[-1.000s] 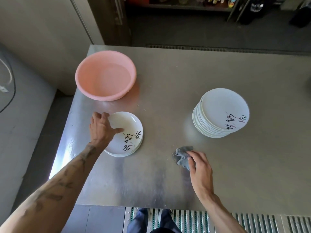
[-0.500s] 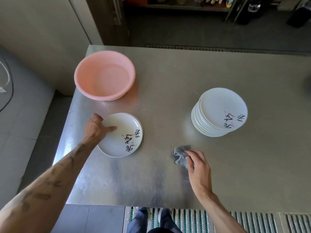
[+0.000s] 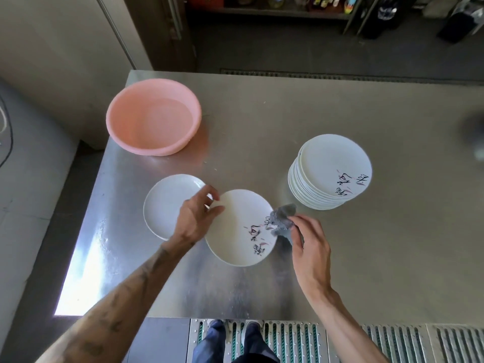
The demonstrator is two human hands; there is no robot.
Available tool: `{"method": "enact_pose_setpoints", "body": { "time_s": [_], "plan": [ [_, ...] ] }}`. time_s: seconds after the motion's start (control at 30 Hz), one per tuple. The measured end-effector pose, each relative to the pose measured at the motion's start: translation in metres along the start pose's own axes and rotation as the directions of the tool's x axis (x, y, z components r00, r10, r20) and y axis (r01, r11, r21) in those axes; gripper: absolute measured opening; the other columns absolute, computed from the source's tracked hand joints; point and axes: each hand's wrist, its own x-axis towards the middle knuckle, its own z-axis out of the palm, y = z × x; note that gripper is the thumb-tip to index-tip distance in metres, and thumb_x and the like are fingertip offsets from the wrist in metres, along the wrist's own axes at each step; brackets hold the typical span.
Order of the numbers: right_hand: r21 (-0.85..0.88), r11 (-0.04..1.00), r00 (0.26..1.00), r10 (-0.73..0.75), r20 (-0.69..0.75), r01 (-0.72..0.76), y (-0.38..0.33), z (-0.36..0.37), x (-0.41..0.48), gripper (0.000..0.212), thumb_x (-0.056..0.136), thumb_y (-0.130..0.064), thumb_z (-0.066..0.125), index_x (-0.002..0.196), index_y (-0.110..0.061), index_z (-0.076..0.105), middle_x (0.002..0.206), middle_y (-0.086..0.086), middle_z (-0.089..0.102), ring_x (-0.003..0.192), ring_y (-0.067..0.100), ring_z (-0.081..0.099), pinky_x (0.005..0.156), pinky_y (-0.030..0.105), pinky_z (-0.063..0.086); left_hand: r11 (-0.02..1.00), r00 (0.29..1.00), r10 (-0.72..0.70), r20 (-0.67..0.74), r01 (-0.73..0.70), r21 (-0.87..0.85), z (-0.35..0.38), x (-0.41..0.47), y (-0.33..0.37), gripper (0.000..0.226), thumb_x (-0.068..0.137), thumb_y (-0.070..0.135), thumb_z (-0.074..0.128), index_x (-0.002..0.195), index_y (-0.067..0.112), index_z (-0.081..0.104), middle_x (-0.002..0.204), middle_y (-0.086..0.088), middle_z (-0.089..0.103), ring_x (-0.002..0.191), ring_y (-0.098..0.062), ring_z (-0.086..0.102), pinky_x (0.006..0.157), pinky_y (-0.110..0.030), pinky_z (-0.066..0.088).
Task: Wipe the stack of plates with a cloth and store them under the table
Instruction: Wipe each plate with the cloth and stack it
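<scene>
From the head camera, the left hand (image 3: 197,218) has its fingers clamped on the near-left rim of a white printed plate (image 3: 241,227) at frame centre, tilting it off the steel bench (image 3: 366,258), likely to offer its face for wiping. The right hand (image 3: 310,247) pinches a crumpled grey cloth (image 3: 282,220) against the plate's right edge. Another white plate (image 3: 167,205) lies flat, left of centre. The tall stack of white plates (image 3: 330,171) waits at right. The pink plastic basin (image 3: 153,116), upper left, seems to hold shallow water.

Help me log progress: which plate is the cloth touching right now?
The plate gripped by the left hand; the grey cloth in the right hand meets its right edge. The others lie untouched.
</scene>
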Motion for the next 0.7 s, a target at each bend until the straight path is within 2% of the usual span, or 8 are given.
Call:
{"method": "enact_pose_setpoints", "body": {
  "time_s": [0.03,0.1,0.23,0.33,0.4,0.53,0.6,0.7],
  "plan": [
    [-0.009,1.000,1.000,-0.017,0.011,0.017,0.002,0.000,-0.001,0.029,0.097,-0.001,0.059,0.122,-0.009,0.071,0.123,-0.002,0.062,0.108,0.006,0.060,0.102,0.010,0.040,1.000,1.000,0.024,-0.005,-0.024,0.005,0.016,-0.005,0.003,0.022,0.087,0.014,0.077,0.096,0.022,0.059,0.076,0.006,0.066,0.065,-0.006,0.058,0.062,-0.017,0.044],
    [-0.035,0.998,0.998,-0.041,0.055,0.043,0.008,0.005,-0.005,0.028,0.097,-0.001,0.060,0.122,-0.008,0.071,0.123,-0.002,0.061,0.107,0.009,0.061,0.101,0.016,0.043,1.000,0.999,0.029,-0.013,-0.029,-0.007,0.047,-0.014,0.005,0.020,0.087,0.012,0.077,0.096,0.019,0.061,0.074,0.004,0.063,0.065,-0.009,0.057,0.059,-0.013,0.040],
    [-0.131,0.990,0.981,-0.029,0.194,0.055,0.026,0.024,-0.018,0.027,0.095,-0.003,0.064,0.120,-0.008,0.073,0.120,0.001,0.064,0.107,0.020,0.063,0.099,0.030,0.050,0.996,0.998,-0.054,-0.018,0.053,-0.066,0.086,-0.022,-0.001,0.017,0.089,0.012,0.076,0.099,0.017,0.063,0.072,0.006,0.061,0.063,-0.015,0.055,0.063,-0.029,0.047],
    [-0.208,0.976,0.959,-0.001,0.282,0.062,0.037,0.035,-0.024,0.030,0.093,-0.009,0.069,0.123,-0.012,0.072,0.120,-0.001,0.066,0.109,0.022,0.062,0.097,0.035,0.053,0.994,1.000,-0.028,0.003,0.028,-0.103,0.096,-0.025,-0.013,0.021,0.090,0.013,0.075,0.105,0.017,0.061,0.076,0.011,0.062,0.064,-0.009,0.050,0.065,-0.029,0.042],
    [-0.233,0.969,0.947,-0.005,0.322,0.084,0.042,0.040,-0.023,0.034,0.093,-0.013,0.071,0.126,-0.013,0.070,0.122,-0.002,0.065,0.110,0.022,0.061,0.097,0.035,0.052,0.999,0.999,0.024,0.042,-0.023,-0.039,0.096,-0.030,-0.020,0.034,0.089,0.026,0.079,0.118,0.021,0.062,0.102,0.013,0.063,0.086,-0.007,0.055,0.079,-0.026,0.043],
    [-0.299,0.947,0.935,-0.002,0.354,0.115,0.048,0.048,-0.013,0.040,0.090,-0.016,0.074,0.129,-0.014,0.069,0.127,0.002,0.061,0.115,0.026,0.059,0.100,0.039,0.050,0.951,0.974,0.184,0.130,-0.210,0.227,0.091,-0.044,-0.040,0.100,0.074,0.067,0.080,0.152,0.015,0.046,0.150,0.002,0.050,0.132,-0.020,0.044,0.112,-0.036,0.034],
    [-0.326,0.937,0.935,0.003,0.354,0.121,0.043,0.058,-0.004,0.041,0.090,-0.020,0.074,0.131,-0.017,0.068,0.129,0.005,0.059,0.117,0.029,0.057,0.101,0.042,0.048,0.934,0.959,0.209,0.192,-0.254,0.253,0.090,-0.051,-0.048,0.120,0.069,0.079,0.073,0.159,0.012,0.033,0.161,-0.001,0.039,0.149,-0.021,0.031,0.123,-0.040,0.025],
    [-0.275,0.933,0.881,-0.081,0.466,0.231,0.034,0.073,-0.002,0.040,0.091,-0.028,0.072,0.131,-0.024,0.067,0.132,0.003,0.055,0.115,0.026,0.054,0.101,0.040,0.046,0.925,0.956,0.249,0.156,-0.283,0.254,0.095,-0.054,-0.056,0.124,0.068,0.078,0.075,0.159,0.007,0.032,0.164,-0.003,0.035,0.154,-0.022,0.026,0.127,-0.040,0.021]
  ]
}}
